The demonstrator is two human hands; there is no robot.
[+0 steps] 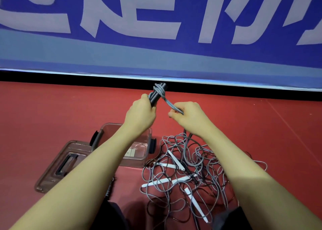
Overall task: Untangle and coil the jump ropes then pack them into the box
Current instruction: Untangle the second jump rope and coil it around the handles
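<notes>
My left hand (141,112) grips the dark handles (157,94) of a jump rope, held up above the floor with grey cord wrapped round their upper part. My right hand (187,115) pinches the grey cord (169,104) that runs from the wrapped handles; the cord drops below that hand into a tangled pile of grey and black ropes (191,170) with several white handles (176,161) on the red floor. The clear plastic box (139,160) stands open below my left forearm, which hides part of it.
The box's lid (57,167) with a dark handle lies flat on the floor to the left of the box. A blue banner wall (156,55) with white lettering runs across the far side. My dark-clothed knees show at the bottom edge.
</notes>
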